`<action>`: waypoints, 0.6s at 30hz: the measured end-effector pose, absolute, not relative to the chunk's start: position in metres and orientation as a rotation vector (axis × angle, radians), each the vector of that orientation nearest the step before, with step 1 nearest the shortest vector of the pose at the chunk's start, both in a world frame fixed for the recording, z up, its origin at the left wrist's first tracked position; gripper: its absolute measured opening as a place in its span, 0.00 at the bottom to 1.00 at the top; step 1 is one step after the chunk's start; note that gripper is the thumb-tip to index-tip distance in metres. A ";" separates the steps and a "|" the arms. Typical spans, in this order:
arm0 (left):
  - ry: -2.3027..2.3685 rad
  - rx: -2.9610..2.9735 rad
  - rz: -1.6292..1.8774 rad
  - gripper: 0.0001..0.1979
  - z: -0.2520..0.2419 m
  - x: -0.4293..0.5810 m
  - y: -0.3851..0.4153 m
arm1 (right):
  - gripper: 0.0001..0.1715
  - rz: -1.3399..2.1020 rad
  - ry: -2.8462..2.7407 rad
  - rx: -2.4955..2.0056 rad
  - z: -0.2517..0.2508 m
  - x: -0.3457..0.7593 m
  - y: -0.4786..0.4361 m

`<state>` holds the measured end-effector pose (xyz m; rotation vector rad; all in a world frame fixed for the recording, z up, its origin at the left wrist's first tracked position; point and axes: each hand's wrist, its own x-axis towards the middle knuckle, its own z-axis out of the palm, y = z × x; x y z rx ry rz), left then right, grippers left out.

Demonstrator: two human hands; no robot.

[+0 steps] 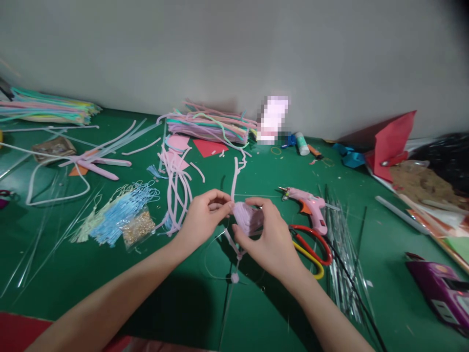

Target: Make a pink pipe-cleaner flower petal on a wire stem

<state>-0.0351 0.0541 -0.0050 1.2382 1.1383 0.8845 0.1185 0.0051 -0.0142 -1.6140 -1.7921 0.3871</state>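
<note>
My left hand (205, 215) pinches a pale lilac pipe cleaner (234, 181), whose free end stands up above the fingertips. Between finger and thumb of my right hand (273, 239) is a rounded lilac shape of pipe cleaners (247, 216), touching the left fingertips. Below the hands hang more lilac strands with a small lilac ball (235, 277) near a thin line. Just right of my right hand lies a pink glue gun (309, 203). Scissors with red and yellow handles (322, 247) rest partly behind that hand.
Loose lilac pipe cleaners (178, 195), blue tassels (126, 210) and a bag of gold beads (137, 227) lie left. Pipe cleaner bundles (208, 127) sit along the wall. Clear strips (340, 244), a black cord (355, 288) and a purple device (436, 288) are at right.
</note>
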 end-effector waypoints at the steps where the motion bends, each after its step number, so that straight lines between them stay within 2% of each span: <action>1: 1.139 1.239 0.884 0.09 -0.005 -0.035 0.054 | 0.25 0.384 -1.791 -1.614 -0.014 0.119 0.005; 5: 1.138 1.250 0.892 0.08 -0.004 -0.034 0.054 | 0.22 0.336 -1.803 -1.587 -0.017 0.119 0.005; 12: 1.148 1.260 0.885 0.09 -0.003 -0.032 0.051 | 0.08 0.063 -1.774 -1.520 -0.021 0.108 0.002; 18: 1.166 1.298 0.877 0.07 -0.001 -0.032 0.050 | 0.09 -0.097 -1.804 -1.539 -0.020 0.106 0.000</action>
